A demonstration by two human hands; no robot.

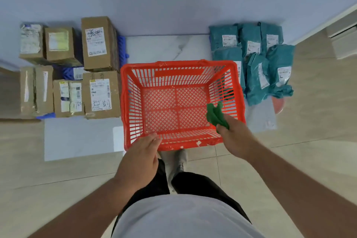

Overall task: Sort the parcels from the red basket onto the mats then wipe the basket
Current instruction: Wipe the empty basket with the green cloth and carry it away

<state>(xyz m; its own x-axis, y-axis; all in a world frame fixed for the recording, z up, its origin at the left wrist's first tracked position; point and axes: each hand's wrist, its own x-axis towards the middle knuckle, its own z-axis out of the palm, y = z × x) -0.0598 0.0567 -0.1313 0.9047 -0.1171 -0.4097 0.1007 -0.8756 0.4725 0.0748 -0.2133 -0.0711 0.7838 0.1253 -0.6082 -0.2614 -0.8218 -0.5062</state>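
Observation:
The red basket (133,75) stands on the floor in front of me with nothing inside it. My right hand (234,135) is at the basket's near right corner, shut on a crumpled green cloth (215,115) that hangs just inside the rim. My left hand (142,156) rests on the near rim at the left with its fingers loosely together and holds nothing. Several cardboard boxes (99,44) stand on a blue mat (121,48) to the left. Several teal mailer bags (257,75) lie on a mat to the right.
A pale sheet (77,139) lies on the floor left of the basket's near side. A grey sheet (260,116) and a round pink object (279,105) show below the teal bags. My feet (176,162) are just behind the basket. A wall base and a cabinet stand at the far right.

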